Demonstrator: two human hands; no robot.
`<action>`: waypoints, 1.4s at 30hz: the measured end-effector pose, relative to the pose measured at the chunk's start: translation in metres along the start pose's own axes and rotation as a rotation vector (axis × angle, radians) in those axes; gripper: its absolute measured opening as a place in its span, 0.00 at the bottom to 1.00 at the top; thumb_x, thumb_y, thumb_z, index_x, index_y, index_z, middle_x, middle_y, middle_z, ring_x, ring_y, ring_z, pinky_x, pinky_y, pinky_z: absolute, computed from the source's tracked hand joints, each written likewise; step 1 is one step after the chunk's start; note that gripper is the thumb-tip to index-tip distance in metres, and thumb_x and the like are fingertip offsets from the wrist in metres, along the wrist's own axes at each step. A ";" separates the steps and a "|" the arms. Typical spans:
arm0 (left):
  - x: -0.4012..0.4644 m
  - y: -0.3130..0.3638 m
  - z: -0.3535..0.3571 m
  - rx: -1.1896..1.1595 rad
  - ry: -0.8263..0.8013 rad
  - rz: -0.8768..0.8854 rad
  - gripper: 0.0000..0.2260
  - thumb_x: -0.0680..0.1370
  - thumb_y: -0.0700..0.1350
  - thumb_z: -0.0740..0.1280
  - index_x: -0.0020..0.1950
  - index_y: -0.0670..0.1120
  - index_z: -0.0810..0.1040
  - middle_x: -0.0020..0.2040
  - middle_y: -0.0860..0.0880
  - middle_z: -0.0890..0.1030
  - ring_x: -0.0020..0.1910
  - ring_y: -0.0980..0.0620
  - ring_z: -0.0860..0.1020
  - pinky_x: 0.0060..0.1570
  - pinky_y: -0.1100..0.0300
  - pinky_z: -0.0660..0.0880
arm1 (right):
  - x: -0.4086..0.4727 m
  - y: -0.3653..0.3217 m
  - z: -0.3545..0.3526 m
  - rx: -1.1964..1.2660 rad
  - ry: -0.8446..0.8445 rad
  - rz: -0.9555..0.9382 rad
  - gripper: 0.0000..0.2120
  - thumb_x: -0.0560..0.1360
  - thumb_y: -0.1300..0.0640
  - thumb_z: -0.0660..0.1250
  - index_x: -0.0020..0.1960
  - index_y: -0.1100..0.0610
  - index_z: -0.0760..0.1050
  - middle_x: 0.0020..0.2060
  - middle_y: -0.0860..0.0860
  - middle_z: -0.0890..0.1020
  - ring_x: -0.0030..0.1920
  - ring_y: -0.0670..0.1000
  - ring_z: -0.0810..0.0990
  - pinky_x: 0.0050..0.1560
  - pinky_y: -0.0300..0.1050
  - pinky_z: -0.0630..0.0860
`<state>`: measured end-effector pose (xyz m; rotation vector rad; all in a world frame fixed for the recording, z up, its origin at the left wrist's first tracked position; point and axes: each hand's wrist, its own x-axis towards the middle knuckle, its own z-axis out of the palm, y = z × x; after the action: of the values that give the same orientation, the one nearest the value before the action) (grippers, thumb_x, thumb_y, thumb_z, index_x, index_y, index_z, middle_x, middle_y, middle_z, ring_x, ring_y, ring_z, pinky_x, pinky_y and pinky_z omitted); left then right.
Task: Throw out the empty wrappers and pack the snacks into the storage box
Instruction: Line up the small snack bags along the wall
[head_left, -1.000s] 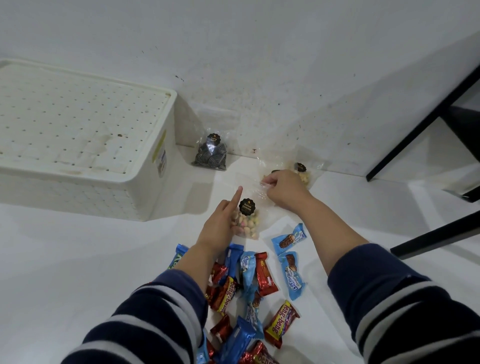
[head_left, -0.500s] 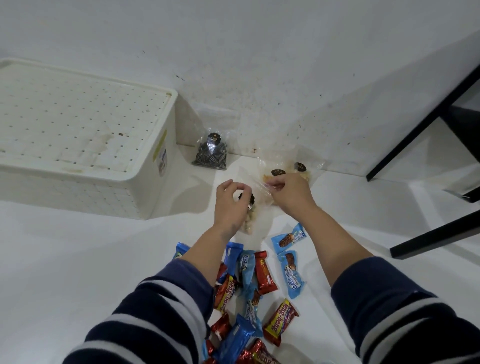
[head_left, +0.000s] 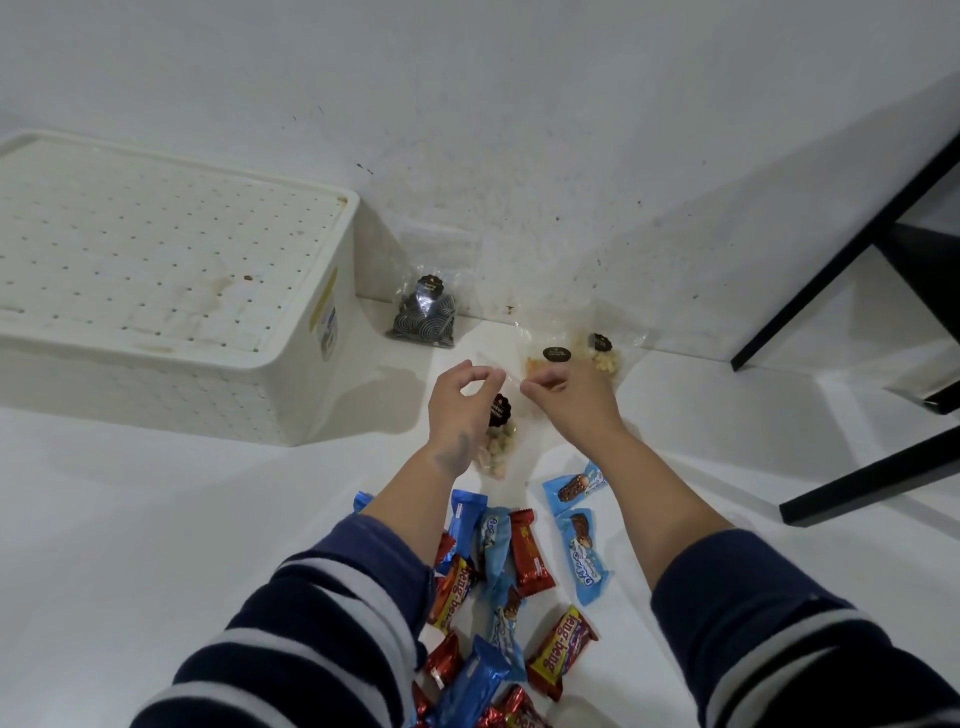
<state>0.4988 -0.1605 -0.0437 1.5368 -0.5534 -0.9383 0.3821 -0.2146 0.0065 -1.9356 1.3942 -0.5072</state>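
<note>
A clear bag of pale snacks (head_left: 500, 441) with a dark round label hangs between my hands. My left hand (head_left: 460, 410) and my right hand (head_left: 569, 392) each pinch its top edge, fingers closed on the plastic. Behind my right hand, two more clear bags (head_left: 558, 356) with pale snacks lean at the wall. A clear bag of dark swirl cookies (head_left: 426, 317) stands by the wall. The white storage box (head_left: 171, 291) with its perforated lid on sits at the left. A pile of red and blue wrapped candy bars (head_left: 511, 577) lies on the floor between my forearms.
Black table legs (head_left: 852, 234) slant down at the right, with a black bar (head_left: 872, 475) along the floor. The white wall stands just behind the bags. The white floor stretches left below the box.
My left hand has gone from pointing over the labelled bag to pinching its top edge. My right hand has kept its grip on the other corner. The bag has lifted slightly.
</note>
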 end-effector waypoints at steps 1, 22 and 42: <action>0.000 -0.001 0.000 0.008 -0.010 0.003 0.02 0.75 0.51 0.71 0.43 0.54 0.81 0.70 0.52 0.70 0.69 0.51 0.68 0.68 0.48 0.67 | 0.001 -0.001 0.001 -0.007 0.025 0.014 0.04 0.74 0.57 0.69 0.43 0.55 0.82 0.40 0.48 0.81 0.39 0.45 0.77 0.40 0.36 0.71; -0.001 -0.044 -0.026 0.555 -0.196 0.241 0.35 0.75 0.32 0.58 0.73 0.65 0.59 0.57 0.57 0.68 0.52 0.56 0.72 0.48 0.64 0.71 | 0.029 -0.002 0.013 0.251 0.031 0.162 0.06 0.79 0.59 0.61 0.45 0.55 0.75 0.37 0.50 0.76 0.35 0.51 0.78 0.32 0.46 0.77; 0.141 -0.023 0.015 0.625 -0.007 0.412 0.31 0.76 0.35 0.63 0.74 0.59 0.60 0.61 0.49 0.68 0.52 0.51 0.74 0.48 0.60 0.71 | 0.170 -0.006 0.029 0.447 0.237 0.053 0.06 0.76 0.61 0.66 0.51 0.52 0.75 0.42 0.43 0.77 0.44 0.44 0.77 0.54 0.51 0.80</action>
<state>0.5623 -0.2755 -0.1013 1.8605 -1.1968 -0.4654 0.4643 -0.3639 -0.0223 -1.5099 1.3319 -0.9589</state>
